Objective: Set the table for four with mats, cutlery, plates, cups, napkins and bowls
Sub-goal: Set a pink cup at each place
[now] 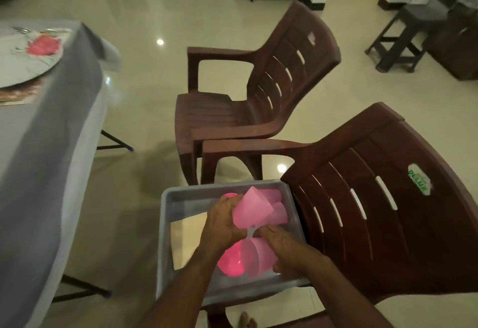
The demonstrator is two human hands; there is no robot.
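A grey plastic bin [165,224] sits on the seat of the nearer brown chair and holds several pink cups and bowls. My left hand [222,221] grips a pale pink cup [252,210], tilted, just above the bin. My right hand [284,247] grips a second pale pink cup [258,256] lying beside a bright pink bowl [231,260]. More pink cups [276,206] lie at the bin's far right. On the table at the left, a round plate [23,61] carries a pink napkin [44,44], with cutlery blurred behind it.
The table with a grey cloth [51,133] runs along the left. Two brown plastic armchairs stand here, the far chair [258,89] and the near chair [375,211]. A dark stool [406,32] is at the back right. Glossy tile floor lies between them.
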